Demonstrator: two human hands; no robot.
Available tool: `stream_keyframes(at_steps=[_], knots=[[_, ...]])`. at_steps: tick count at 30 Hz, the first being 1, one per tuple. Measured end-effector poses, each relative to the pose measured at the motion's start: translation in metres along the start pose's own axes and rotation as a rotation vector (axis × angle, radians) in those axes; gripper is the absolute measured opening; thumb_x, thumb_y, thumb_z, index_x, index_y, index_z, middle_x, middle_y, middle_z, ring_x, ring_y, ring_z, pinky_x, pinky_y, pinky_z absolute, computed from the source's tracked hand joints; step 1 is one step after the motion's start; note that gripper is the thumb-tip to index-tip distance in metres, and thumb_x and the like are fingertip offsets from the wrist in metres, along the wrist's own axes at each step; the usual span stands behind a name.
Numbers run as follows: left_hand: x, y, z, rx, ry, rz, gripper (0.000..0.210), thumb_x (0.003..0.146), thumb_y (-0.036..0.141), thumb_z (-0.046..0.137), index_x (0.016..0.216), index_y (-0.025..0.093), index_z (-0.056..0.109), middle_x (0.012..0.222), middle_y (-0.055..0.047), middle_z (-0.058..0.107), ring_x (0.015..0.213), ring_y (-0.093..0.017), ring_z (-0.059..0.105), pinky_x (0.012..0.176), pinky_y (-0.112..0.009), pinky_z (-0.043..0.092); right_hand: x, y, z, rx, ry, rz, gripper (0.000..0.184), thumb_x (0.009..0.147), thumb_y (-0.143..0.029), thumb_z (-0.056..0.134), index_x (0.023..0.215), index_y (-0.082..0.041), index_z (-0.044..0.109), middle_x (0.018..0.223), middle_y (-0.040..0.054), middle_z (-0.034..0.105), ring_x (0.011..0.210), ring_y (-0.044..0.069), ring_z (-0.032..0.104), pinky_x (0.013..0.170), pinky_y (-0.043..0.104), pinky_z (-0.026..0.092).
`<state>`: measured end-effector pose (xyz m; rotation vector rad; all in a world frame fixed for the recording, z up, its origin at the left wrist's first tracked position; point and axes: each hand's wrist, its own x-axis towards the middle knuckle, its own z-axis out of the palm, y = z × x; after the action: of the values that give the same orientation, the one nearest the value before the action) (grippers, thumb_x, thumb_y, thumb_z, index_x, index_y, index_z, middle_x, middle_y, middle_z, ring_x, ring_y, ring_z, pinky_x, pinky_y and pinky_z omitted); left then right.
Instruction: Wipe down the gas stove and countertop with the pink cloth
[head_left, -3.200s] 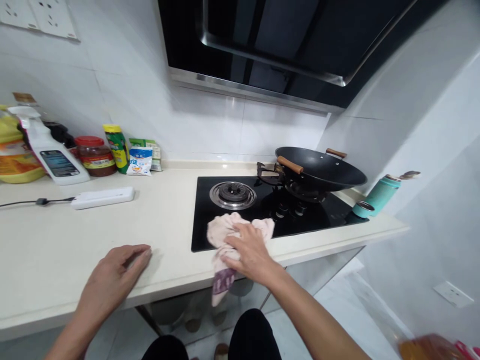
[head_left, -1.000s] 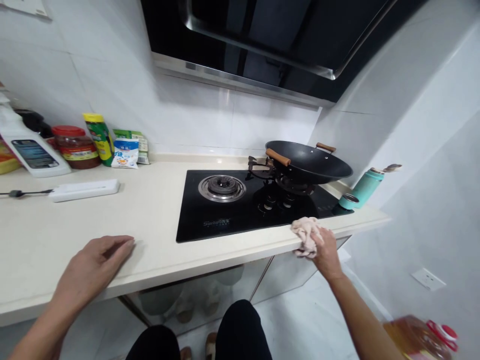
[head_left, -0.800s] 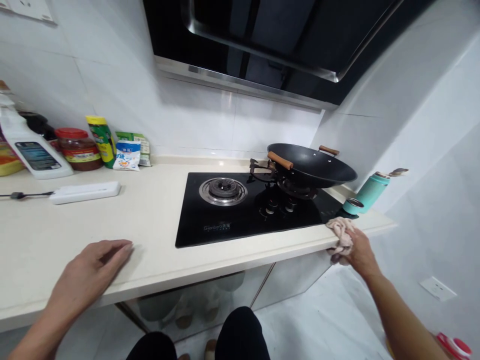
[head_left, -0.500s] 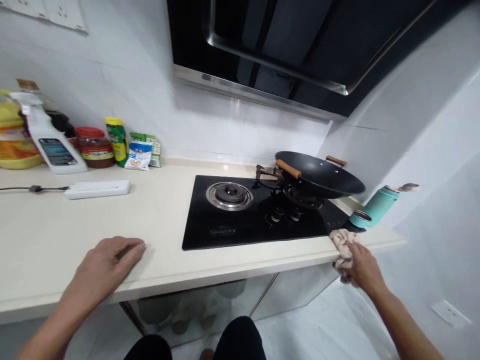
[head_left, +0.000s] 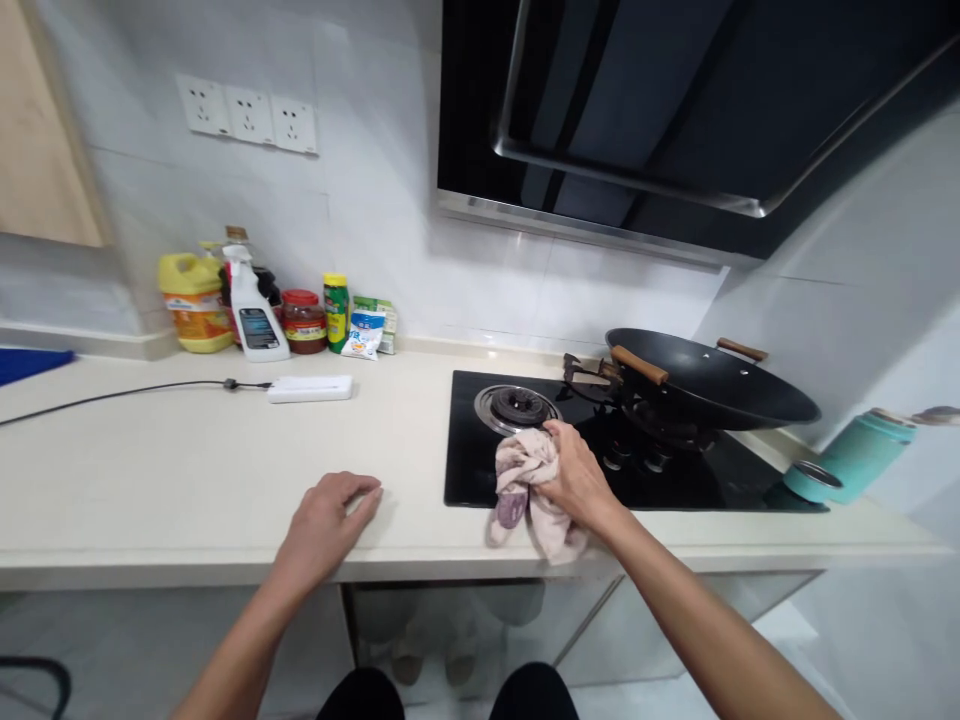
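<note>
At the near side of a pale kitchen bench, a person's left hand lay loosely cupped with nothing visible in its grasp, low over the surface, probably serving as a steadying rest. Across from it, the right hand gripped a crumpled pink cloth, bunched between thumb and fingers, apparently to form a thick pad. The cloth sat on the front of a black stove, just before the left burner, its loose folds draped over the strip of bench in front. At the stove's right corner, a teal cup stood beside a teal bottle with a spoon-like utensil seemingly jutting from its mouth; what either held could not be seen. A white bar-shaped device lay well left of the stove, perhaps to keep its cable clear. Over the right burner sat a black wok, only bare inner wall showing, its wooden handles raised within easy reach. Along the wall, likely lined up to free the working space, stood a yellow jug, a white spray bottle, a red-lidded jar with dark reddish-brown contents, a yellow-capped green bottle and a blue-and-white packet, beneath wall sockets.
</note>
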<state>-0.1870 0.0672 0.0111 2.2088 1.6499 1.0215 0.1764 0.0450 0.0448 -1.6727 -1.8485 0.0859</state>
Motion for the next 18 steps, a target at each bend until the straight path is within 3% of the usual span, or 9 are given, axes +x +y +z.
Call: stream_keyframes(at_steps=[5, 10, 14, 18], knots=[[-0.001, -0.003, 0.003, 0.014, 0.021, 0.087, 0.037, 0.093, 0.048, 0.05, 0.097, 0.022, 0.075, 0.102, -0.008, 0.078, 0.101, -0.026, 0.069, 0.09, -0.04, 0.052, 0.011, -0.022, 0.037, -0.143, -0.322, -0.145, 0.061, 0.088, -0.054, 0.069, 0.145, -0.037, 0.055, 0.151, 0.0104, 0.05, 0.137, 0.038, 0.045, 0.109, 0.058, 0.035], [-0.002, -0.012, 0.013, 0.055, 0.063, 0.196, 0.03, 0.095, 0.045, 0.054, 0.098, 0.024, 0.075, 0.101, -0.006, 0.077, 0.101, -0.026, 0.068, 0.087, -0.04, 0.051, 0.024, -0.038, 0.069, -0.228, -0.327, -0.329, 0.048, 0.096, -0.04, 0.061, 0.144, -0.038, 0.056, 0.149, 0.0103, 0.051, 0.131, 0.034, 0.049, 0.107, 0.053, 0.038], [-0.004, -0.019, 0.017, 0.039, 0.104, 0.281, 0.025, 0.096, 0.043, 0.057, 0.101, 0.026, 0.074, 0.1, -0.004, 0.077, 0.097, -0.024, 0.069, 0.084, -0.037, 0.053, 0.083, -0.045, 0.094, -0.205, -0.413, -0.438, 0.051, 0.097, -0.034, 0.056, 0.148, -0.031, 0.051, 0.152, 0.014, 0.047, 0.135, 0.033, 0.047, 0.11, 0.05, 0.036], [-0.006, -0.018, 0.014, 0.052, 0.117, 0.37, 0.019, 0.097, 0.038, 0.058, 0.102, 0.028, 0.072, 0.097, -0.003, 0.076, 0.092, -0.022, 0.069, 0.077, -0.034, 0.056, 0.17, -0.045, 0.127, -0.29, -0.508, -0.399, 0.054, 0.098, -0.033, 0.054, 0.151, -0.03, 0.048, 0.152, 0.0125, 0.047, 0.134, 0.031, 0.048, 0.11, 0.046, 0.037]])
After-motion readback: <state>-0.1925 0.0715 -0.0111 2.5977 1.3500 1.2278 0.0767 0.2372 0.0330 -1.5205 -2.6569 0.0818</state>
